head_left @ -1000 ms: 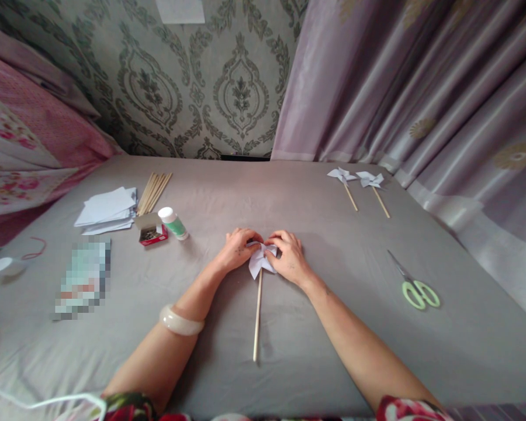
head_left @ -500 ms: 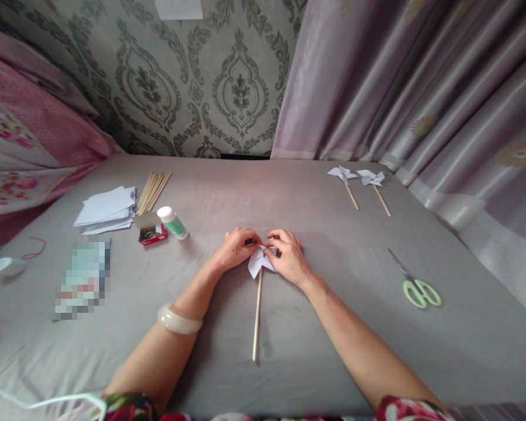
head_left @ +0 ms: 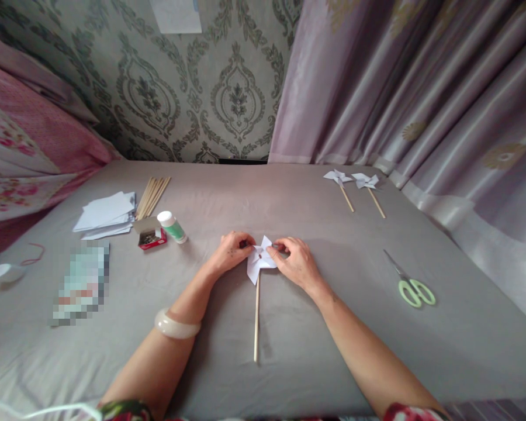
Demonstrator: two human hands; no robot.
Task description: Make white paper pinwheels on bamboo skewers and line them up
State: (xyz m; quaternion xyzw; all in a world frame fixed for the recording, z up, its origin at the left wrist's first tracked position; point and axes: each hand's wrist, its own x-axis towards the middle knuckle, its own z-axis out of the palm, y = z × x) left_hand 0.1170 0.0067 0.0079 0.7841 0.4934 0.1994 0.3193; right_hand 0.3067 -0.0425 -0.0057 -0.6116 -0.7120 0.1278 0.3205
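A white paper pinwheel (head_left: 255, 268) lies in front of me, its wooden stick (head_left: 256, 316) pointing toward me. At its centre shows a small dark pin head (head_left: 260, 256). My left hand (head_left: 234, 251) pinches a blade on the left side, fingers closed and thumb against the paper. On the opposite side, my right hand (head_left: 296, 260) has its thumb and fingers closed on another blade. The fingertips of both hands are partly hidden.
Left: stacked white paper (head_left: 105, 211), wooden sticks (head_left: 153, 197), a red box of small metal pins (head_left: 152, 238), a glue stick (head_left: 172, 227) and a blurred packet (head_left: 82, 280). Right: green-handled scissors (head_left: 414, 289). Two finished-looking pinwheels (head_left: 338, 178) lie at the back right.
My hands have moved apart from the pinwheel's centre to its sides, uncovering the pin head and an upper blade. The view has tilted slightly upward.
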